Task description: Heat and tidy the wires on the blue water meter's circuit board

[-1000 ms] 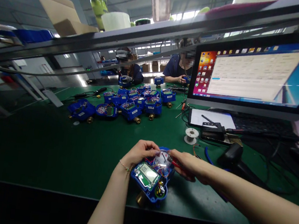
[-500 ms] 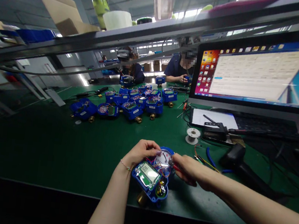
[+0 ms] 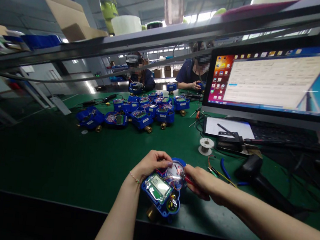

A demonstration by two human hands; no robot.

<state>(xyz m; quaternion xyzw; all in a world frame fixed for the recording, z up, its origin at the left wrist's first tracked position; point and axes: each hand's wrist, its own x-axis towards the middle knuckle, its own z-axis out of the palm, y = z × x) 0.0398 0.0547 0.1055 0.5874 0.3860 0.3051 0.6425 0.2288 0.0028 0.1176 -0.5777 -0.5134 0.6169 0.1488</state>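
Observation:
A blue water meter [image 3: 151, 192] with an open top lies at the front of the green table, its brass fitting [image 3: 151, 212] toward me. Its lit display [image 3: 158, 185] faces up, beside a round white dial area with red and dark wires. My left hand [image 3: 154, 162] is closed at the dial's upper left edge, thumb and finger pinching what looks like a thin wire. From the right, my right hand [image 3: 199, 180] wraps around a red-handled tool [image 3: 189, 179], its metal head over the dial. The tool's exact kind is partly hidden by the fingers.
Several blue meters [image 3: 141, 118] stand grouped farther back. To the right are a solder spool [image 3: 206, 146], loose wires [image 3: 223, 174], a black handheld scanner [image 3: 263, 183] and a monitor [image 3: 270, 79]. A shelf [image 3: 147, 36] crosses overhead. Two co-workers [image 3: 187, 74] sit across the table.
Both hands stay at the meter in nearly the same pose. The view has shifted very slightly.

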